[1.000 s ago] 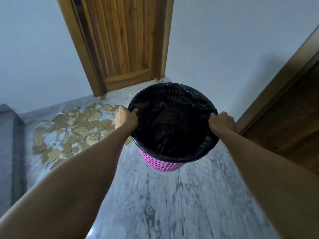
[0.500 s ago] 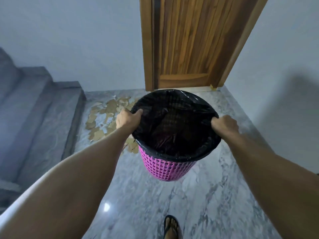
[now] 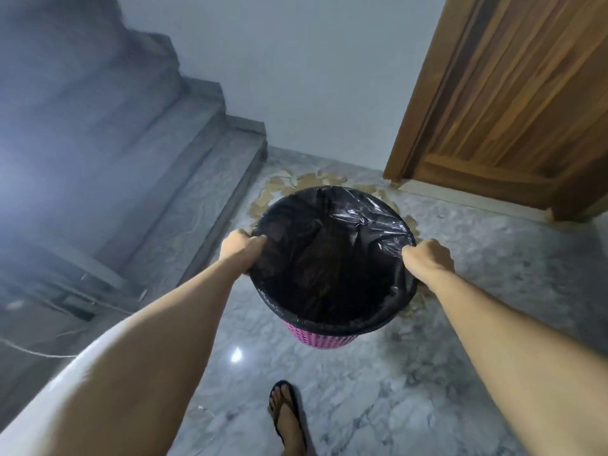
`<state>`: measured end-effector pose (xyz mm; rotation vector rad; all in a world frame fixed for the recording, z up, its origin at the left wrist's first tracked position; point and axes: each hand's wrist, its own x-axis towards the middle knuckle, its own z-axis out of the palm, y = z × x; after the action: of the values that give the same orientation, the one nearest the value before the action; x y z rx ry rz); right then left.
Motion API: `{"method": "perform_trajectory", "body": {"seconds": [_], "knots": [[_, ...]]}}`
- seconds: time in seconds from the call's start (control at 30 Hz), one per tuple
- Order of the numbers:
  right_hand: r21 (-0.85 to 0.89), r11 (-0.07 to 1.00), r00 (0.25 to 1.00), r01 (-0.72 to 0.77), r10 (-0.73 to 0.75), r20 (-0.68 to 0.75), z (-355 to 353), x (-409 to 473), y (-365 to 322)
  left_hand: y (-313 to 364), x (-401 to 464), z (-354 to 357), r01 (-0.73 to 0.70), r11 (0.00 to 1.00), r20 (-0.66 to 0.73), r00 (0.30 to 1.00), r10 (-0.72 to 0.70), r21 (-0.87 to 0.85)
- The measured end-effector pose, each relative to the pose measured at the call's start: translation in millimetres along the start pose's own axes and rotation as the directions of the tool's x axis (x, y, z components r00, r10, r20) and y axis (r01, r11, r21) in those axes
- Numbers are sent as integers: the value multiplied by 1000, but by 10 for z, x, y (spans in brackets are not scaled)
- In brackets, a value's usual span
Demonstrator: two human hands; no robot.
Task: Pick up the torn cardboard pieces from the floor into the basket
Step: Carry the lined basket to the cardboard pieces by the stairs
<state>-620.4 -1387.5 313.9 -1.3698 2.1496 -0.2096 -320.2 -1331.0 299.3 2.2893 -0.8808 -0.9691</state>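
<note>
Grey marble flooring (image 3: pixel 477 291) is filling the lower part of the head view, with one pink basket (image 3: pixel 320 339) being held up above it near the middle. One black bag liner (image 3: pixel 329 258) is sitting inside the basket and folding over its rim. Two hands are gripping that rim: the left hand (image 3: pixel 241 246) is curling its fingers over the basket's left edge, and the right hand (image 3: pixel 427 258) is closing in a fist around the basket's right edge, bunching the liner. Torn cardboard pieces (image 3: pixel 279 189) are lying on the floor beyond the basket, showing around its far rim, and more scraps are peeking out just past its right side; most of the pile is hiding behind the basket, so a count cannot be told, only that there are many. One wooden door (image 3: pixel 513 103) is standing beyond the basket to its right. Grey steps (image 3: pixel 184 179), at least three of them, are rising to the basket's left. One foot in a dark sandal (image 3: pixel 288 416) is standing on the floor on the near side of the basket.
</note>
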Motion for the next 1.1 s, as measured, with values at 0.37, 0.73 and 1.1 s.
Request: {"method": "perform_trajectory", "body": {"seconds": [0.37,0.73,1.1], "knots": [[45,994,945,99,-108,310,2130,943,-1315,-1247,1627,-253,291,956,-139,949,-283,43],[57,950,793,306,-288,538,4245,1668,-1644,-2753,2918,228,371,925,-320,888,-329,79],[224,845,700,485,-529,481,5415,2189,-1349,-3715,3412,1006,339,941,-510,808,-295,-6]]}}
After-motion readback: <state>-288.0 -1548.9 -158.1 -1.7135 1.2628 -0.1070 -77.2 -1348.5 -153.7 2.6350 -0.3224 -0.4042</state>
